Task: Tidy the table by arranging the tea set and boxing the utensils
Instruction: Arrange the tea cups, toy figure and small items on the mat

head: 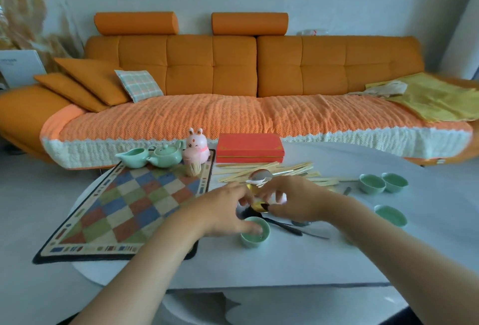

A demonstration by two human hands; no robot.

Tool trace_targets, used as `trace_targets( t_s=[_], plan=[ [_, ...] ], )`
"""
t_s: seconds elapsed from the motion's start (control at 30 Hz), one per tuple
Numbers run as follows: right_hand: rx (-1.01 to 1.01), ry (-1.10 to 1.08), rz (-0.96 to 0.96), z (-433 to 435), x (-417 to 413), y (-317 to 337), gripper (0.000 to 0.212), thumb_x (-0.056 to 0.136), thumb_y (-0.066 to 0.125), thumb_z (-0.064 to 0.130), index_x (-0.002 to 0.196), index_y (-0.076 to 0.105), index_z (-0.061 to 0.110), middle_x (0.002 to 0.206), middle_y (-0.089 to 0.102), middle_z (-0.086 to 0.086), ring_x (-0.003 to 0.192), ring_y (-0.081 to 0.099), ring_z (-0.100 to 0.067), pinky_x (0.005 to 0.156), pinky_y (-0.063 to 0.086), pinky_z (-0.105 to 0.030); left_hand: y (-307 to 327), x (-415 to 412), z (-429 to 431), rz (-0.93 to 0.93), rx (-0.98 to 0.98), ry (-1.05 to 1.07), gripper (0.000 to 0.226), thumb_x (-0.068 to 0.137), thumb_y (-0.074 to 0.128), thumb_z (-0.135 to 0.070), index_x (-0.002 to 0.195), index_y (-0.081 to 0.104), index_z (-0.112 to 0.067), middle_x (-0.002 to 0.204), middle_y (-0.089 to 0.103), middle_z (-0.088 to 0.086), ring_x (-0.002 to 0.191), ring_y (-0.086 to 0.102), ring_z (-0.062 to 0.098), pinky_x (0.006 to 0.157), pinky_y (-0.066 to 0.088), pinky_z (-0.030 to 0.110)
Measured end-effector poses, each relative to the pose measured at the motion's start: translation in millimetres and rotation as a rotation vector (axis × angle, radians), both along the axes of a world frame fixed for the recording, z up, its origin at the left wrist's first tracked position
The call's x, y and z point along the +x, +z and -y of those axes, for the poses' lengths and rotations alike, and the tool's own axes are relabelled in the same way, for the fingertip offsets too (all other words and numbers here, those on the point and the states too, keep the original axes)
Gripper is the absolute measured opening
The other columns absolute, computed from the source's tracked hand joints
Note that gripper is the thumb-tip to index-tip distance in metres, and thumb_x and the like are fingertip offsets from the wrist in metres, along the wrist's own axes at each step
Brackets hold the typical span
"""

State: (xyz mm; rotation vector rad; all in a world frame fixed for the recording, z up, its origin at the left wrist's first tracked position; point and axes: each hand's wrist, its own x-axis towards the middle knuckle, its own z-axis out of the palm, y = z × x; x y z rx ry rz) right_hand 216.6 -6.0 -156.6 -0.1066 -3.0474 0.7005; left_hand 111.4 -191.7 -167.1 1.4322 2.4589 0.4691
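Observation:
My left hand (225,212) and my right hand (298,199) meet over a small pile of spoons (259,206), one gold, some black. The right fingers curl down onto the pile, with something pink under them. Stretched towards the same pile, the left fingers hide their grip, while the thumb rests on the rim of a green teacup (255,234). Three more green cups (372,184) (394,182) (390,216) stand at the right. A green teapot (166,158) and pitcher (133,158) sit at the far edge of the chequered mat (124,210). Beyond the scattered wooden chopsticks (274,169) lies the shut red box (250,148).
A pink rabbit toothpick holder (197,149) stands on the mat's far right corner. Black spoon handles (287,228) stick out to the right of the near cup. The round white table (285,265) ends close in front of me. An orange sofa (233,70) fills the background.

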Motion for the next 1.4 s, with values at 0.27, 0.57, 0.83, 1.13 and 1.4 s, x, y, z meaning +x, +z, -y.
trace_targets(
  t_s=[0.27,0.57,0.83,1.13,1.4],
  plan=[
    [0.173,0.085,0.098,5.9,22.6,-18.4,0.049,0.081,0.070,0.037,0.129,0.059,0.035,0.110,0.067,0.016,0.089,0.054,-0.007,0.076,0.045,-0.026,-7.6,27.3,-3.2,-0.103,-0.127,-0.028,0.065,0.069,0.077,-0.056,0.124,0.050,-0.037,0.115,0.046,-0.016,0.100,0.052,0.008,0.078,0.046,0.029],
    [0.042,-0.013,0.004,-7.0,33.9,-3.7,0.043,0.081,0.070,0.035,0.123,0.062,0.039,0.107,0.065,0.021,0.077,0.054,0.009,0.071,0.040,-0.016,3.7,22.4,-14.4,-0.009,-0.010,0.031,0.054,0.067,0.077,-0.052,0.111,0.050,-0.039,0.115,0.049,-0.019,0.102,0.052,0.007,0.086,0.049,0.032],
    [0.143,-0.208,0.117,-70.0,104.8,10.9,0.063,0.070,0.080,0.043,0.128,0.056,0.043,0.124,0.055,0.016,0.115,0.053,-0.006,0.099,0.044,-0.026,3.1,54.1,-69.1,0.028,0.153,-0.054,0.055,0.068,0.079,-0.046,0.114,0.050,-0.035,0.107,0.049,-0.018,0.100,0.055,0.010,0.086,0.051,0.036],
    [0.263,-0.200,0.241,-83.0,125.5,-3.3,0.070,0.074,0.082,0.029,0.135,0.051,0.042,0.140,0.049,0.005,0.127,0.047,-0.017,0.105,0.040,-0.032,-0.6,75.9,-99.5,-0.013,0.148,-0.104,0.057,0.068,0.081,-0.048,0.115,0.053,-0.033,0.110,0.057,-0.013,0.098,0.056,0.010,0.082,0.050,0.030],
    [0.179,-0.205,0.076,-54.2,89.8,13.2,0.064,0.074,0.079,0.037,0.133,0.054,0.038,0.129,0.058,0.006,0.115,0.054,-0.017,0.091,0.045,-0.029,-3.1,41.5,-66.6,0.014,0.211,-0.011,0.052,0.066,0.080,-0.049,0.106,0.050,-0.036,0.107,0.054,-0.018,0.098,0.055,0.008,0.080,0.049,0.030]
  ],
)
